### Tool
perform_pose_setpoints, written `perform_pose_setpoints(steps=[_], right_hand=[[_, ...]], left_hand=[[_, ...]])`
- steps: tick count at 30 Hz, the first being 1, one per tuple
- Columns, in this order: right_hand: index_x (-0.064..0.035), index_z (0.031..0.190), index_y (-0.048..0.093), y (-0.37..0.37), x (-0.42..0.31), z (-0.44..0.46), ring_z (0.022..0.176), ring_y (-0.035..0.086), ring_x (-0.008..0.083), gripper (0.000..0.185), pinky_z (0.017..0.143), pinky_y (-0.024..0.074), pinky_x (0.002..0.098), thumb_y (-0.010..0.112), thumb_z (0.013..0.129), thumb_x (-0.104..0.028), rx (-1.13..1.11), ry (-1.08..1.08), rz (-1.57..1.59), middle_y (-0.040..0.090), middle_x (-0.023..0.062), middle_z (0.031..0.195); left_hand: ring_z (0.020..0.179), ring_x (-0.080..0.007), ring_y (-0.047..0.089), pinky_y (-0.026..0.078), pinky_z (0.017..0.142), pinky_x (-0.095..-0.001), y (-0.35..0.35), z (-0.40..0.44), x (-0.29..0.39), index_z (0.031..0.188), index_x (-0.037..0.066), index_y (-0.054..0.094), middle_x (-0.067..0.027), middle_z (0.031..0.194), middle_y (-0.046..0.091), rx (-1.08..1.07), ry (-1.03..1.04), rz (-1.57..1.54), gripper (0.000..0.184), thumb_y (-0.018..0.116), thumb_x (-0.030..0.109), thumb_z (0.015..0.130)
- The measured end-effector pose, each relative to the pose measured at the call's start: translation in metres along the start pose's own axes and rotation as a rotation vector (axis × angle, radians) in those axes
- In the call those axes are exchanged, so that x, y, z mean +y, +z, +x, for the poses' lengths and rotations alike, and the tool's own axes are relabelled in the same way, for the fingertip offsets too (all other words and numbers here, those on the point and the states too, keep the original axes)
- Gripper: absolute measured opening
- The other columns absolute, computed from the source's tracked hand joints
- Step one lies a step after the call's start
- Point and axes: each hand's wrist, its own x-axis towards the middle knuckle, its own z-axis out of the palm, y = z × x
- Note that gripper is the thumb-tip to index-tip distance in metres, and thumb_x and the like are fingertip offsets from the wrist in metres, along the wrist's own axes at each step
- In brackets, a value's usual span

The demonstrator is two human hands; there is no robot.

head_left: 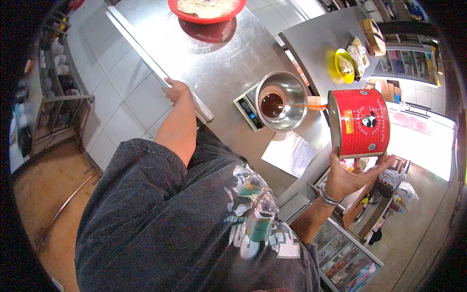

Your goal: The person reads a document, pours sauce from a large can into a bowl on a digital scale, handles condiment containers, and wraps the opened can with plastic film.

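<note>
My right hand (357, 175) supports a large red can (360, 122) of Panda Brand oyster sauce from beneath, its fingers around the base. The can is tipped with its mouth toward a steel mixing bowl (297, 118). Dark brown sauce (271, 105) lies in the bowl, and a thin orange-brown streak (299, 105) runs between the bowl and the can. Under the bowl is a digital scale (247, 113) with a lit display. Well away from these, my left hand (176, 91) grips the edge of the steel table (233, 58).
A red basin (209, 20) with pale contents stands at the table's far end. White paper (290, 155) lies near the bowl. A second steel table (311, 39) bears a yellow plate (344, 67) and plastic bags (359, 54). Shelving (63, 97) stands at the left.
</note>
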Motion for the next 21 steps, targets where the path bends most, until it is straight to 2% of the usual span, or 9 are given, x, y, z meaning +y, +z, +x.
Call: perform_pose_setpoints(steps=[3, 5, 21], right_hand=[[-0.0149, 0.16, 0.016, 0.001, -0.002, 0.001, 0.142, 0.039, 0.0338, 0.133, 0.104, 0.0535, 0.0507, 0.085, 0.048, 0.004, 0.008, -0.004, 0.007, 0.037, 0.0215, 0.153], [-0.0148, 0.16, 0.016, 0.001, -0.004, 0.002, 0.142, 0.039, 0.0335, 0.133, 0.104, 0.0534, 0.0506, 0.085, 0.048, 0.004, 0.015, -0.006, 0.005, 0.037, 0.0213, 0.153], [-0.0175, 0.16, 0.017, -0.002, -0.011, 0.006, 0.142, 0.037, 0.0331, 0.132, 0.105, 0.0534, 0.0519, 0.085, 0.049, 0.005, 0.007, 0.0, 0.063, 0.036, 0.0195, 0.152]], left_hand=[[0.13, -0.048, 0.049, 0.039, 0.109, -0.0571, 0.007, 0.005, -0.002, 0.15, 0.002, 0.038, -0.0337, 0.142, 0.047, 0.006, -0.015, -0.015, 0.084, 0.027, 0.067, 0.1], [0.119, -0.0462, 0.058, 0.039, 0.102, -0.0625, 0.028, 0.022, -0.013, 0.146, 0.013, 0.046, -0.0255, 0.131, 0.058, 0.131, -0.018, 0.009, 0.074, 0.032, 0.068, 0.099], [0.121, -0.0456, 0.057, 0.038, 0.103, -0.0632, 0.027, 0.022, -0.013, 0.145, 0.011, 0.047, -0.0248, 0.131, 0.059, 0.119, -0.027, 0.0, 0.074, 0.034, 0.067, 0.099]])
